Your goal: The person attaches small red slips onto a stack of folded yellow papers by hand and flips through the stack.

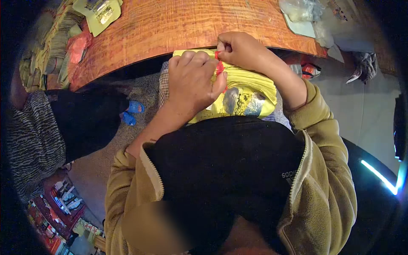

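A thick stack of yellow printed paper pieces point(248, 100) rests on my lap against the table edge, with its layered edges showing. A red strip point(219, 67) runs across the stack. My left hand point(193, 76) presses down on the stack's left part, fingers curled over it and thumb beside the strip; the fingertips are hidden. At the stack's far edge, my right hand point(240, 49) is closed in a pinch on the red strip's far end.
The wooden table point(191, 23) curves ahead of me. Piled yellow bundles point(59, 42) and a yellow printed piece point(102, 15) lie at its left, plastic bags point(301, 10) at its right. Another person in dark clothes point(85, 123) stands at my left.
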`<control>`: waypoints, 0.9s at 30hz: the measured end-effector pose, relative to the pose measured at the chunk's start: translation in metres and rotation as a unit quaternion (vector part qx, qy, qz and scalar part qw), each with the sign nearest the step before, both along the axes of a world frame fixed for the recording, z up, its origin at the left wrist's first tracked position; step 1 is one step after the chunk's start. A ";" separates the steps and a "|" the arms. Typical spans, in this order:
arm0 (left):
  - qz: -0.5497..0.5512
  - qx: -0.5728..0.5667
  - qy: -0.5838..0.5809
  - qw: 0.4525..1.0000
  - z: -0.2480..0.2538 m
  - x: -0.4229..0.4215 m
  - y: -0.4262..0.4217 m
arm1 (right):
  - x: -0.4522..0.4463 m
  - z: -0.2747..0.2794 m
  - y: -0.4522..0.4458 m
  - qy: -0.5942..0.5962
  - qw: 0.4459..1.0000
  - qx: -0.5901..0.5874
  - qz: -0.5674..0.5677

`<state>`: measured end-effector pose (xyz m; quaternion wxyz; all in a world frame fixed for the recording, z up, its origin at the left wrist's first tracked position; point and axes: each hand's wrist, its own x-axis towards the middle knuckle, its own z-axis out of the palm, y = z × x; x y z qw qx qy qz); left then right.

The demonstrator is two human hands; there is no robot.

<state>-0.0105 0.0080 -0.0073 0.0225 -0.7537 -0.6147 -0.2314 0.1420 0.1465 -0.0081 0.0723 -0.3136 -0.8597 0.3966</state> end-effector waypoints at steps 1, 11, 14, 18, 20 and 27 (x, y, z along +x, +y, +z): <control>0.000 0.000 -0.001 1.000 0.000 0.000 -0.001 | 0.000 -0.008 0.000 -0.001 1.000 0.000 0.000; 0.021 0.020 -0.025 0.999 -0.004 0.000 0.000 | 0.023 -0.012 0.009 0.074 0.978 -0.177 -0.088; 0.027 0.028 -0.028 0.999 -0.004 0.000 0.000 | 0.022 -0.017 0.006 0.094 0.972 -0.188 -0.108; 0.018 0.053 -0.028 0.998 -0.004 -0.001 0.000 | 0.020 -0.018 0.003 0.098 0.974 -0.161 -0.124; 0.014 0.044 -0.029 0.998 -0.006 -0.002 -0.001 | 0.020 -0.020 0.004 0.097 0.974 -0.167 -0.118; 0.011 0.016 -0.022 1.000 -0.006 -0.001 0.000 | 0.018 -0.008 0.004 0.086 0.969 -0.208 -0.106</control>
